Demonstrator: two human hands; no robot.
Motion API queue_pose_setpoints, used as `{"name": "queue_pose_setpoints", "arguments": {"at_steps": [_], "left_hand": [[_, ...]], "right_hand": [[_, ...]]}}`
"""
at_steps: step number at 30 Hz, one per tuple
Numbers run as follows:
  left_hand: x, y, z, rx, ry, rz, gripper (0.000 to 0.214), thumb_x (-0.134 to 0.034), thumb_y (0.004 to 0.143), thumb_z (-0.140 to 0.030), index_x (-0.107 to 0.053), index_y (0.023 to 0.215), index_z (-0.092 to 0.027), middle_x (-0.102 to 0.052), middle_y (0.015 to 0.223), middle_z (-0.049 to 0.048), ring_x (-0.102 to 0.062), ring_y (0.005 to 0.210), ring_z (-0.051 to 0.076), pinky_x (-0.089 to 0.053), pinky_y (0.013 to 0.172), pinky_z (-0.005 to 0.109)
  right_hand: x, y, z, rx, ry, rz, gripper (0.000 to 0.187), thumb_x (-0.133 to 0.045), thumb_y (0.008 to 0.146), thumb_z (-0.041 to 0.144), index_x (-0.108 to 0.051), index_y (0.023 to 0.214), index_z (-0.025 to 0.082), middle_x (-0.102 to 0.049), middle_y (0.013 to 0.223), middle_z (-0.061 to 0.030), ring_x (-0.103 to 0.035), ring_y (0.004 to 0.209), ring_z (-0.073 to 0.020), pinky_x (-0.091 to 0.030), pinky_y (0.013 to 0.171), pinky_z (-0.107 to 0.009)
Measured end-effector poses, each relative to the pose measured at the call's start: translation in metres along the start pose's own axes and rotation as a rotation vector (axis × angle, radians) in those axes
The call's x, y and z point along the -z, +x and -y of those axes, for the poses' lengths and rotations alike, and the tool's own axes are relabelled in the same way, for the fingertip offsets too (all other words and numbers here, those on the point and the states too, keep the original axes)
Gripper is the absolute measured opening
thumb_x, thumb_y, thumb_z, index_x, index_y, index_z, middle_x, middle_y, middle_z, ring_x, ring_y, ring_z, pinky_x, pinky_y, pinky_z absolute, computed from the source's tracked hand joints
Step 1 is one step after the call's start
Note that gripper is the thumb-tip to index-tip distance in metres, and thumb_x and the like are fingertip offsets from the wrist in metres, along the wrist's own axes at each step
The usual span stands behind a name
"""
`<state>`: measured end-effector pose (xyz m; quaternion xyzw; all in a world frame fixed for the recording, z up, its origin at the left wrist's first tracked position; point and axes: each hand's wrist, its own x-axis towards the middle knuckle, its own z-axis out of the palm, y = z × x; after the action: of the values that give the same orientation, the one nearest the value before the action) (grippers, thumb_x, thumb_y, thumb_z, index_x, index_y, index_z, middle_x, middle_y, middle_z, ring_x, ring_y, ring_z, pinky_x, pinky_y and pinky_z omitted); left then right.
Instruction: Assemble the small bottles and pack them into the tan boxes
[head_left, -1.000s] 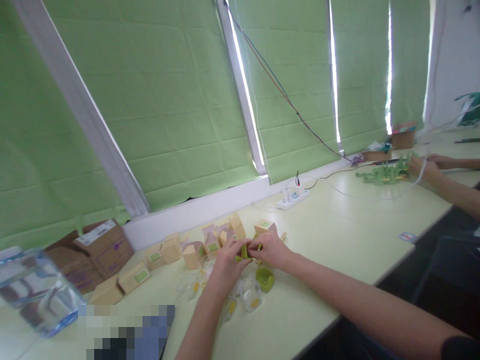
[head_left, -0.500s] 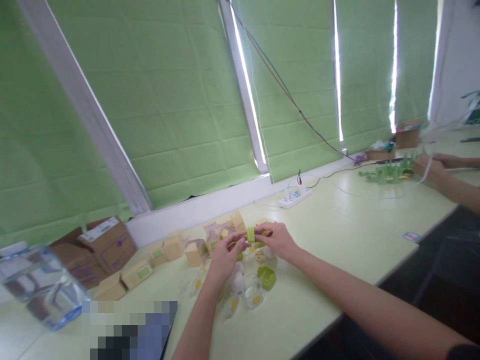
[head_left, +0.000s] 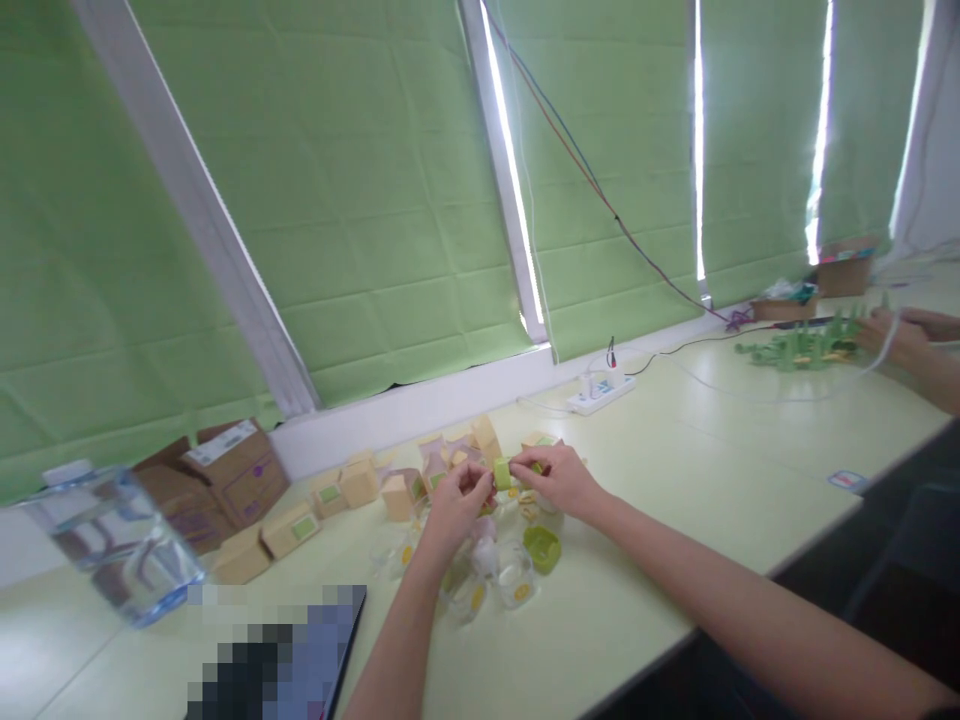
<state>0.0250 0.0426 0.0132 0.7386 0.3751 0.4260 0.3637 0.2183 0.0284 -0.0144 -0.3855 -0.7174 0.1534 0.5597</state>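
Observation:
Between my two hands, above the cluttered part of the table, is a small lime-green piece (head_left: 502, 473); its exact kind is too blurred to tell. My left hand (head_left: 459, 500) is closed, fingertips pinching at its left side. From the right, my right hand (head_left: 556, 478) pinches its other edge with thumb and fingers. Below them lie clear plastic cups (head_left: 516, 577) with yellow stickers and a white rounded piece (head_left: 485, 556). A lime-green, bowl-shaped part (head_left: 541, 549) rests to their right. Small cream cartons (head_left: 398, 497) with green labels stand behind my left hand.
A large water bottle (head_left: 124, 545), an opened cardboard box (head_left: 238, 480) and a pixelated, dark-edged flat object (head_left: 300, 660) occupy the left. A power strip (head_left: 602, 394) lies near the wall. At far right, another person's hands (head_left: 896, 335) are beside green plastic pieces (head_left: 802, 345).
The view has shifted slightly, so the scene sits further right. My fingers have changed their hold on the green piece, which now shows more of its face between them.

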Motion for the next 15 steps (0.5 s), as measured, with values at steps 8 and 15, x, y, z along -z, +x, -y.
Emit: {"name": "queue_pose_setpoints", "arguments": {"at_steps": [8, 15], "left_hand": [[-0.005, -0.0017, 0.0052, -0.07, 0.06, 0.045, 0.024, -0.057, 0.085, -0.04, -0.054, 0.079, -0.017, -0.058, 0.061, -0.0031, -0.057, 0.056, 0.011, -0.045, 0.057, 0.023], [0.0009, -0.0048, 0.0027, -0.121, 0.198, 0.077, 0.017, -0.057, 0.083, -0.033, -0.058, 0.077, -0.017, -0.056, 0.06, -0.0034, -0.052, 0.054, 0.011, -0.04, 0.055, 0.023]], "right_hand": [[0.002, -0.002, 0.0051, -0.056, 0.067, 0.109, 0.045, -0.065, 0.083, 0.045, -0.062, 0.12, 0.02, -0.069, 0.107, -0.0072, -0.065, 0.085, -0.017, -0.05, 0.069, -0.026], [-0.0011, -0.0053, 0.0057, -0.035, 0.013, 0.166, 0.04, -0.069, 0.081, 0.043, -0.065, 0.113, 0.018, -0.068, 0.086, -0.0041, -0.064, 0.076, -0.0161, -0.049, 0.067, -0.025]]}}
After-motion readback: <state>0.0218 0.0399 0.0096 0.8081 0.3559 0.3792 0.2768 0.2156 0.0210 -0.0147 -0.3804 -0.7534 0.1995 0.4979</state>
